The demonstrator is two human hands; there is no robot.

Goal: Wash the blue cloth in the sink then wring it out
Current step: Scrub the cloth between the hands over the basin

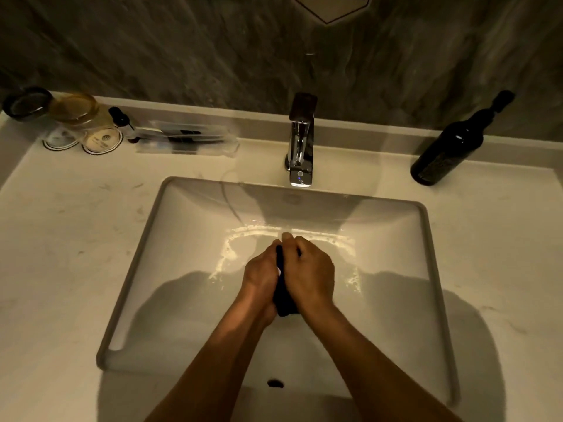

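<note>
The blue cloth [284, 295] is bunched into a dark roll and squeezed between both palms over the middle of the white sink [182, 233]. My left hand [261, 274] grips it from the left, and my right hand [309, 271] wraps over it from the right. Only a narrow strip of cloth shows between the hands and below the wrists. The chrome faucet [301, 141] stands behind the basin; I see no stream coming from it. Wet patches glisten on the basin floor beyond my fingers.
A dark bottle [447, 146] stands on the counter at the back right. Glass jars [76, 117], a small dropper bottle [122, 120] and a clear tray [185, 138] of toiletries sit at the back left. An overflow hole [275, 383] marks the sink's near wall.
</note>
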